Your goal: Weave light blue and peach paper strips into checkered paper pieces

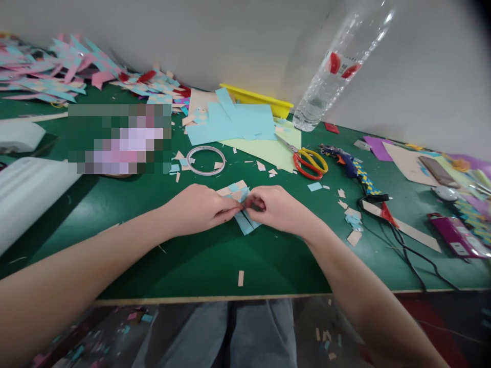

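Observation:
Between my two hands is a small woven piece of light-blue and peach paper strips (245, 223), its checkered part at the top and blue strips with a dark gap at the bottom. My left hand (201, 207) pinches it from the left, fingers pressed together. From the right, my right hand (272, 204) pinches the same paper with thumb and forefinger. The fingertips nearly meet and cover the middle of the weave. A roll of white tape (205, 174) lies beyond my left hand. Scissors (307, 159) with red and yellow handles lie beyond my right hand.
Light-blue paper sheets (253, 120) lie at the back before a yellow tray (257, 99). A plastic bottle (341, 71) stands near the wall. Paper strips pile up (49, 71) at far left. A black cable (402, 250) and a purple box (456, 235) lie right.

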### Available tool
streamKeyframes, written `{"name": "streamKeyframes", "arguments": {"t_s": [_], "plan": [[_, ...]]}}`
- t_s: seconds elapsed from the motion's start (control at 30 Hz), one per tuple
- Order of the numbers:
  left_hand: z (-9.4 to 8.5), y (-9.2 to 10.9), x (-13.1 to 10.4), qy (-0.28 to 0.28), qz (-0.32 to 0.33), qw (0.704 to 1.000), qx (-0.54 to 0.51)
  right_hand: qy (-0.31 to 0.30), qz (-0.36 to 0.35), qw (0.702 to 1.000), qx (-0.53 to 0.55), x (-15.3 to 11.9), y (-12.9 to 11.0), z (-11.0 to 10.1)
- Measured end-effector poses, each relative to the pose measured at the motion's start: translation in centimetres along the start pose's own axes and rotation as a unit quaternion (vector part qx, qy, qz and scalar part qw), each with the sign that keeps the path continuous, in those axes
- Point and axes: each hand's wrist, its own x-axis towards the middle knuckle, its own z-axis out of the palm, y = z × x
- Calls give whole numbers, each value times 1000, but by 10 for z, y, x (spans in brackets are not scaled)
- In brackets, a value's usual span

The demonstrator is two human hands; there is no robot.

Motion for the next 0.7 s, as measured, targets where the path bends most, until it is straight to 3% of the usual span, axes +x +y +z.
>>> {"name": "streamKeyframes", "arguments": {"t_s": [0.4, 0.7], "plan": [[1, -1, -1, -7, -1, 1000, 21, 23, 14, 997, -74, 3, -1, 12], [-2, 1, 0, -27, -16, 999, 22, 18, 21, 998, -54, 4, 0, 11]]}}
